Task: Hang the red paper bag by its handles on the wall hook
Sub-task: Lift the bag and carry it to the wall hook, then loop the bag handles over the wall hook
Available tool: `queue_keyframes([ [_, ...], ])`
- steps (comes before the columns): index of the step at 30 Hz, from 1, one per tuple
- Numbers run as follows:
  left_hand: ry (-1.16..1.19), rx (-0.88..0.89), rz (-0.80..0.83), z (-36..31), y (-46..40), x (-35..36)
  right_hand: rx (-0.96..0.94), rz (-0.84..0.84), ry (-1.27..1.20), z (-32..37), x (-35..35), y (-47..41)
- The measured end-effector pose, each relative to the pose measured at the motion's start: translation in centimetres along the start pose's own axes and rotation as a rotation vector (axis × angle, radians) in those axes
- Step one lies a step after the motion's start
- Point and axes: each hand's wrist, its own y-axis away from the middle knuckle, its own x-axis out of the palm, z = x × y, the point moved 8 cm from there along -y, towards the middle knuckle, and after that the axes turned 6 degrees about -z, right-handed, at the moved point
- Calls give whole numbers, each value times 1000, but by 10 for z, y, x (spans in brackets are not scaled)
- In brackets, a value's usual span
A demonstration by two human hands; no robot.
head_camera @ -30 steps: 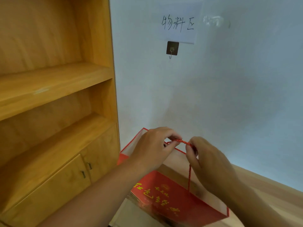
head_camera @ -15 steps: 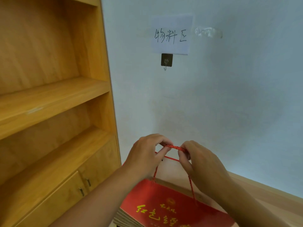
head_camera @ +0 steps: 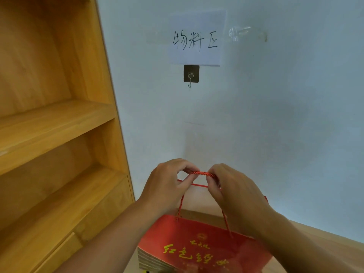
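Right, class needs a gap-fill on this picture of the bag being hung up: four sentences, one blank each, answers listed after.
1. Both hands, the left hand and the right hand, pinch the rope handles of the ____ paper bag.
2. The wall hook has ____ hanging on it.
3. The hook sits directly below a ____ paper sign.
4. The wooden shelf unit stands to the ____ of the hook.

Answers: red; nothing; handwritten; left
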Motion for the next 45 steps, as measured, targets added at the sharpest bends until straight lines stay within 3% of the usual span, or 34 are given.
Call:
queue_keyframes([
  [24,225,161,135,104,-206,8,131,-121,112,-15,50,-194],
  [45,239,144,201,120,-306,21,91,-105,-125,-68,48,-291],
])
